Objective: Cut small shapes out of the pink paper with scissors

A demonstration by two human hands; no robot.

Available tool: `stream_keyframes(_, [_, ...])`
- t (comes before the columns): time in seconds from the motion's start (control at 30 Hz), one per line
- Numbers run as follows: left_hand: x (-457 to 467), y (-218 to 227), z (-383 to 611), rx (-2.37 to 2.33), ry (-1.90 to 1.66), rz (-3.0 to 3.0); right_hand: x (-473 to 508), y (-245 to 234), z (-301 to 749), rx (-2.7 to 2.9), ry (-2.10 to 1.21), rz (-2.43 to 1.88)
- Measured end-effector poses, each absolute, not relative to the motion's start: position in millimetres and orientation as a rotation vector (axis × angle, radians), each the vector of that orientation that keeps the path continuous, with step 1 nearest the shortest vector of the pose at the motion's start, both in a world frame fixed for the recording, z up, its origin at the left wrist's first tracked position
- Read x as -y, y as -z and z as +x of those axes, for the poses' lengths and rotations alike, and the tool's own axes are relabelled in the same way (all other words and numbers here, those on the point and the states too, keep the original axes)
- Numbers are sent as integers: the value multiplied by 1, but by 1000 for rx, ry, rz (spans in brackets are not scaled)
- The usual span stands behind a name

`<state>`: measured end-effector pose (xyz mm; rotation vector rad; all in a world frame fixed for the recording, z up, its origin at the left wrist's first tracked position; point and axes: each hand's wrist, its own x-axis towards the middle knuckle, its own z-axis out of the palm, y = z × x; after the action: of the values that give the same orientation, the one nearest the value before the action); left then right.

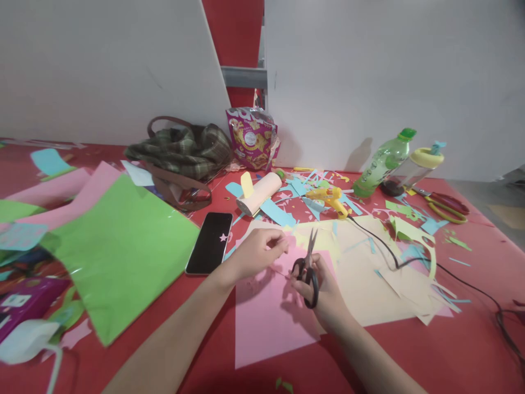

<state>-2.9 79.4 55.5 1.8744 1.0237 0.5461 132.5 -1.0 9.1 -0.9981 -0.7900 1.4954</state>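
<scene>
"How many scissors [308, 264] [430, 198]?"
"Two pairs."
"Hands [262, 249] [322, 287]?"
"Two as well."
"Phones [209, 243]?"
"One; also one glue gun [330, 195], one tube [262, 194], one bottle [381, 167], one tumbler [412, 172], one snack bag [252, 139], one handbag [188, 150]."

I see smooth metal blades [312, 241] and black, plastic-looking handles [315, 290] on the scissors [310, 259] at centre, over matt pink paper [270, 334]. In the upper middle, the snack bag [251, 137] is glossy, crinkled film; left of it, the plaid bag [180, 148] looks like soft cloth. The phone screen [208, 243] is glossy, the yellow glue gun [338, 203] smooth plastic.
</scene>
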Motion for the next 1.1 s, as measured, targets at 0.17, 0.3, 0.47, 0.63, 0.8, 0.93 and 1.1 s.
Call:
stream_keyframes(0.17, [-81, -59, -7, -1067, -610, 1895, 3, -3, 133, 911, -1619, -873])
stream_keyframes(0.3, [-79, -60, -7, -1048, -586, 1955, 5, 4, 136, 1006, -1685, -801])
stream_keyframes(0.47, [-76, -60, -4, -1010, -486, 2043, 5, 3, 138, 1042, -1683, -767])
stream_keyframes(0.63, [-75, -59, -4, -1002, -461, 2069, 4, -2, 138, 1068, -1668, -760])
stream_keyframes(0.8, [-75, -59, -3, -1004, -439, 2076, 5, -7, 137, 1050, -1681, -778])
stream_keyframes(0.93, [-76, -58, -3, -993, -435, 2080, 5, -5, 136, 1058, -1670, -758])
stream_keyframes(1.1, [-76, -58, -3, -986, -441, 2071, 4, -1, 137, 1061, -1653, -770])
